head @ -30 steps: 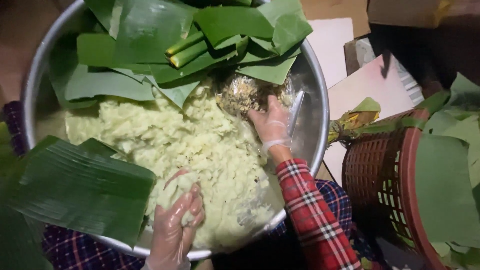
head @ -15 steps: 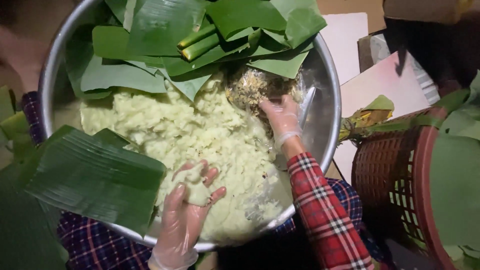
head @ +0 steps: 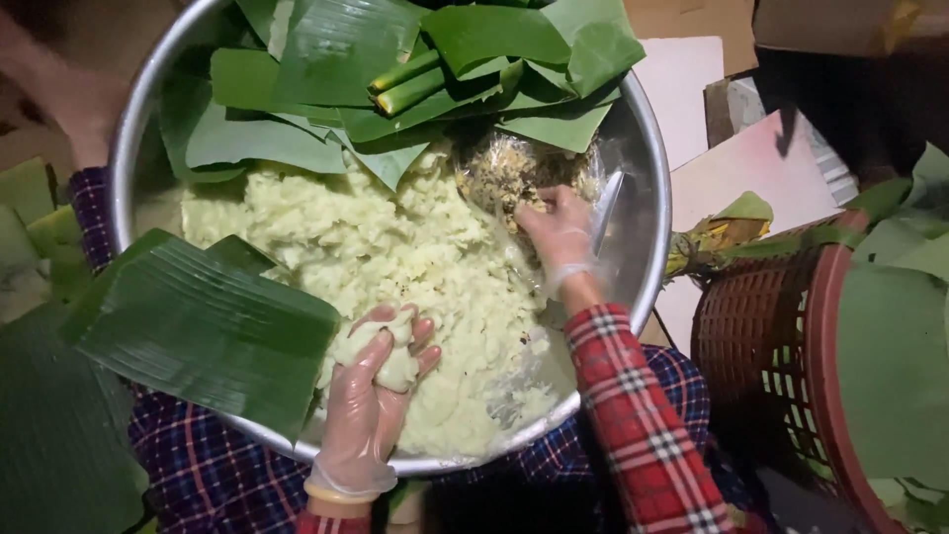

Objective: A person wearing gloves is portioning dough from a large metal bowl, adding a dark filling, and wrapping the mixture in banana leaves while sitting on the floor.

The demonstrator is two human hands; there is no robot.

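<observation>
The left hand (head: 371, 396) cups a lump of pale dough (head: 381, 351) at lower centre; the right hand (head: 559, 232) pinches filling (head: 504, 173) in the steel basin (head: 647, 227). Much dough remains unshaped; the banana leaf (head: 203, 326) lies unwrapped.
</observation>
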